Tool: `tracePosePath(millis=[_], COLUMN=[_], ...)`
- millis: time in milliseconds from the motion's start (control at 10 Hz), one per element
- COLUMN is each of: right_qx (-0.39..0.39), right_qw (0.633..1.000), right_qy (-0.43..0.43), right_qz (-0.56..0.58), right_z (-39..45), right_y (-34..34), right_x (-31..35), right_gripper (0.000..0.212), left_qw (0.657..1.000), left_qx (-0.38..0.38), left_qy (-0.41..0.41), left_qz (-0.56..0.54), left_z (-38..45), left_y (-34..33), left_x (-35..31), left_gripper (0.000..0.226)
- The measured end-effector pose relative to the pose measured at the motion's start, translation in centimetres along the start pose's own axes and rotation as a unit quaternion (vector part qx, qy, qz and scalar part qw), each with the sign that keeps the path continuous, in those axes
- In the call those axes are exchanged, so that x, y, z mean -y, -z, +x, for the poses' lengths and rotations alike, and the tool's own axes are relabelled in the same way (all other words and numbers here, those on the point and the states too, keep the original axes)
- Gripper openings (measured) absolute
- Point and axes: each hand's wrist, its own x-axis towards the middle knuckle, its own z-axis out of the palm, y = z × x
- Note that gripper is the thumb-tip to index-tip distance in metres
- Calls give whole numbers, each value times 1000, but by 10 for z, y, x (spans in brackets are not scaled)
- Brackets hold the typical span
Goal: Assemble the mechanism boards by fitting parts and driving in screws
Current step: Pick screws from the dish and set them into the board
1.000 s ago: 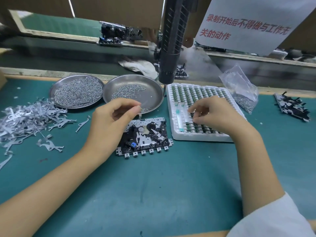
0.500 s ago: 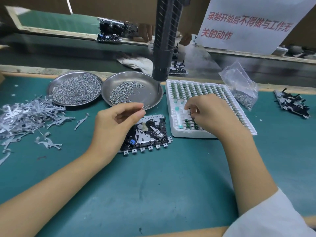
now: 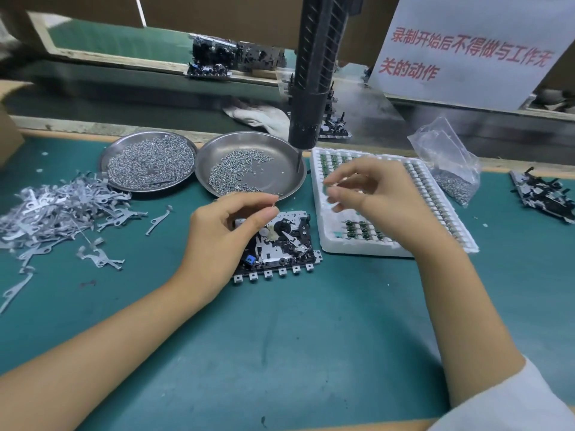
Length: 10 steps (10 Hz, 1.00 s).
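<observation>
Lifting right hand (image 3: 370,194) off foam tray (image 3: 401,247)

Factory assembly bench: hanging screwdriver (image 3: 314,73), screw dishes (image 3: 149,161), parts tray (image 3: 320,219).

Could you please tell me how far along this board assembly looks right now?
Done: many parts sit on the board. In hand: left hand pinches something small above it; right hand is over the tray. Left: screwdriver hangs untouched.
</observation>
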Motion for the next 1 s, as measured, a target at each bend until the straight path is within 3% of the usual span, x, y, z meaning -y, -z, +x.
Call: tracePosePath(millis=[200,400,1000], right_qx=[90,69,86], right_qw=[982,971,972], right_qy=[-44,-45,-17], right_qz=[163,223,216], right_z=[2,2,-1], right_y=[-36,-40,-44], right_x=[-6,-11,-11], right_gripper=[15,21,16], left_qw=[1000,999,1000], left_qx=[5,4,11], left_qy=[-21,-18,-22], left_qz=[-10,-30,-16], left_z=[1,3,2], left_y=[1,1,0], left_x=[0,2,2], left_gripper=[23,20,17])
